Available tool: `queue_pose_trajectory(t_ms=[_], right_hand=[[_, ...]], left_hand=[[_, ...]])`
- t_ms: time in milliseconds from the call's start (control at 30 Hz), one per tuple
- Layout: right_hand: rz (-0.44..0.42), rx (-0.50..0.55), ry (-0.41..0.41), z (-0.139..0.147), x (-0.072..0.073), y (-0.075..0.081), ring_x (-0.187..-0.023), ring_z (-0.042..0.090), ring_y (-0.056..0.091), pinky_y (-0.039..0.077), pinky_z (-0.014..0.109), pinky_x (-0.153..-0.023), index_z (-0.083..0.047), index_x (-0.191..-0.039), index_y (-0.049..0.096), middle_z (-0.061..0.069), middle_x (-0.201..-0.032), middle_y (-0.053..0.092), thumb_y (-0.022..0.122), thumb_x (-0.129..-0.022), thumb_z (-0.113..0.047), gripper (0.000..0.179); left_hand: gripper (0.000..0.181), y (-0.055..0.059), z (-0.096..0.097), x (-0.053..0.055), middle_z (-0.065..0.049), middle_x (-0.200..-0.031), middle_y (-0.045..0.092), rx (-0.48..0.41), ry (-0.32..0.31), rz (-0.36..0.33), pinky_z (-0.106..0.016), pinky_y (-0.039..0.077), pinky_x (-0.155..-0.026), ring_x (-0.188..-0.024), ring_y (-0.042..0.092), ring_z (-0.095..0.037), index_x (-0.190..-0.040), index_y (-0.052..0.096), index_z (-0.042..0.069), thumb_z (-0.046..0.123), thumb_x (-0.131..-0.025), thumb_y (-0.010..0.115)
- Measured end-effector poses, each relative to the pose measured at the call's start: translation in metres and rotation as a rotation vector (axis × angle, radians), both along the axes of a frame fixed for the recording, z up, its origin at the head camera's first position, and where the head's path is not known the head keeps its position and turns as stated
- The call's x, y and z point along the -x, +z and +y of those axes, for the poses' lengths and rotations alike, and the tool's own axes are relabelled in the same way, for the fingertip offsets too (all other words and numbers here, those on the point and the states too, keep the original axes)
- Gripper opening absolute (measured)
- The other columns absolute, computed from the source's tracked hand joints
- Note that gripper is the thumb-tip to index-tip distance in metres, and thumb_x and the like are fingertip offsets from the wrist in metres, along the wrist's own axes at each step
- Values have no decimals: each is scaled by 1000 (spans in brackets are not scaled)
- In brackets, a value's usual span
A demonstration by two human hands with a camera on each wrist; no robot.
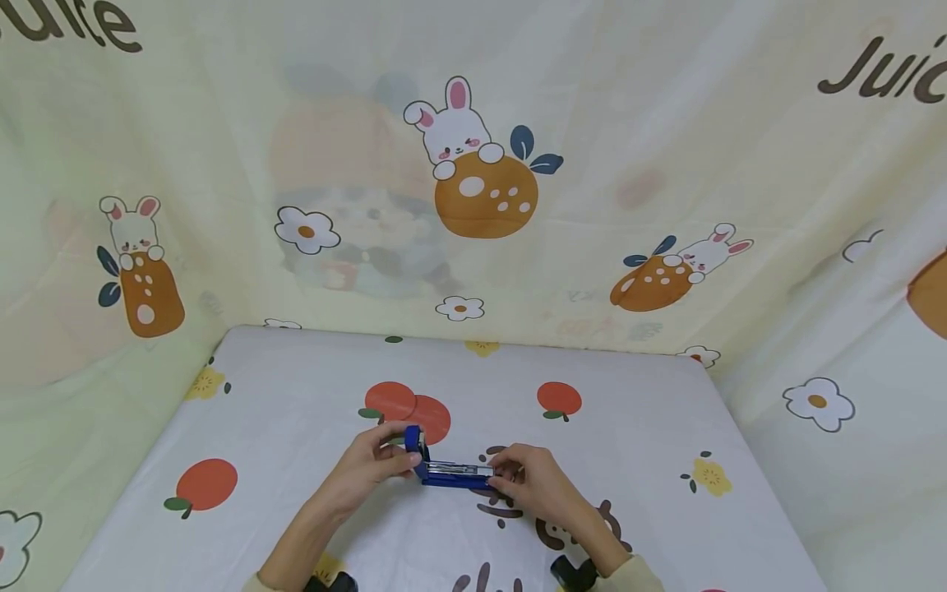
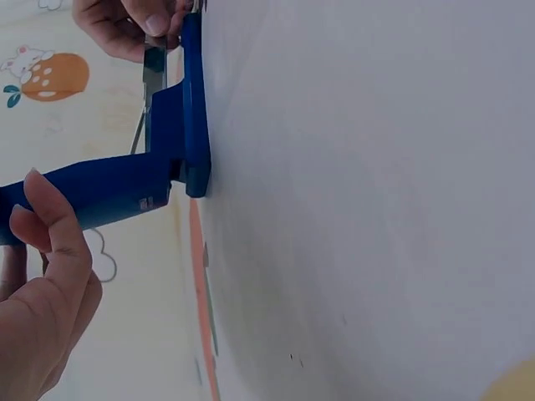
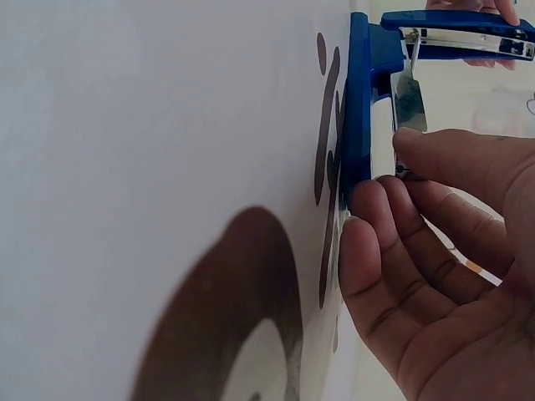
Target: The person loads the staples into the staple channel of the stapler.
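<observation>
A blue stapler (image 1: 453, 482) stands on the cloth with its top arm swung up from the base. The raised blue arm (image 2: 100, 188) is gripped between the thumb and fingers of my left hand (image 1: 372, 457). Along the base runs the metal staple channel (image 1: 460, 469), laid bare. At the stapler's front end, my right hand (image 1: 538, 483) pinches the channel's tip, thumb on top and fingertips beneath. In the right wrist view, a metal plate (image 3: 410, 102) rises at a slant beside the thumb.
A white cloth (image 1: 296, 427) printed with fruit and brown lettering covers the table. Behind and at both sides hangs a pale curtain (image 1: 562, 271) with rabbits and flowers. Black wrist straps (image 1: 573, 573) show at the lower edge of the head view.
</observation>
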State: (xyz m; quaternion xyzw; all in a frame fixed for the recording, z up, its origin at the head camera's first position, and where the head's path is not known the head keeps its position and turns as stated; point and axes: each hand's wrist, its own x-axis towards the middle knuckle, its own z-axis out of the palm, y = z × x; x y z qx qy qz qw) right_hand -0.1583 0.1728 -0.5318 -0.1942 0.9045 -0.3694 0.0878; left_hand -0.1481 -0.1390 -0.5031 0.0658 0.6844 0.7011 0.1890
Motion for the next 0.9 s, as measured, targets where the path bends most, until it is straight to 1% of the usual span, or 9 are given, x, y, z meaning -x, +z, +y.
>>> queue_pose_trajectory(t_ms=[167, 333, 533, 700, 900], right_hand=[[6, 8, 9, 0, 0, -1, -75, 2, 58, 53, 17, -65, -13, -106, 79, -7, -88, 69, 82, -93, -15, 14], [-11, 0, -7, -1, 0, 0, -76, 2, 58, 53, 18, -66, -15, -107, 79, -9, -89, 69, 81, -93, -14, 14], [-8, -3, -2, -1, 1, 1, -76, 2, 58, 53, 18, -66, -14, -107, 79, -8, -89, 69, 81, -93, -13, 14], [2, 8, 11, -1, 1, 2, -76, 2, 57, 52, 18, -65, -11, -106, 79, -6, -88, 69, 82, -93, -14, 14], [-1, 0, 4, -2, 0, 2, -75, 4, 57, 51, 18, -64, -12, -106, 78, -6, -85, 68, 82, -93, -15, 14]], left_hand=[[56, 1, 2, 1, -8, -112, 70, 11, 0, -6, -24, 63, -87, -98, 70, -22, -147, 54, -3, 16, -99, 76], [56, 0, 6, 1, -5, -108, 72, -9, 0, -20, -25, 63, -86, -97, 70, -23, -146, 55, -3, 16, -98, 77], [56, -2, 9, 1, -2, -106, 71, -35, -7, -11, -25, 64, -86, -93, 70, -18, -145, 54, -6, 12, -97, 77], [57, -2, 13, 2, -5, -107, 67, -23, 0, -3, -24, 64, -85, -93, 67, -18, -145, 54, -6, 11, -96, 78], [52, -3, 20, 2, -8, -106, 59, -3, 20, 5, -23, 63, -84, -93, 64, -17, -141, 60, -1, 11, -95, 79]])
